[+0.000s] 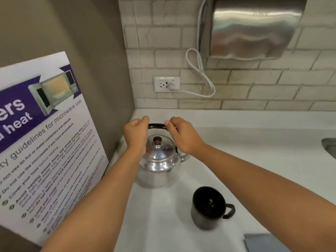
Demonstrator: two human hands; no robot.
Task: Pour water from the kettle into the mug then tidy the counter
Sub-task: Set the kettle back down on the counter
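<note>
A shiny metal kettle (pixel 156 164) with a lid and black knob stands on the white counter (pixel 254 160) near the left wall. Its black handle (pixel 157 126) arches upright above the lid. My left hand (pixel 136 133) is closed around the handle's left end and my right hand (pixel 181 135) around its right end. The spout points right, partly hidden behind my right wrist. A dark mug (pixel 209 208) stands upright in front and to the right of the kettle, handle to the right; its inside is dark and I cannot tell its contents.
A grey cloth (pixel 263 242) lies at the counter's front edge, right of the mug. A sink rim (pixel 329 146) shows at the far right. A microwave guidelines poster (pixel 45 142) covers the left wall. A wall outlet (pixel 166 84) and a steel hand dryer (pixel 254 28) are on the tiled back wall.
</note>
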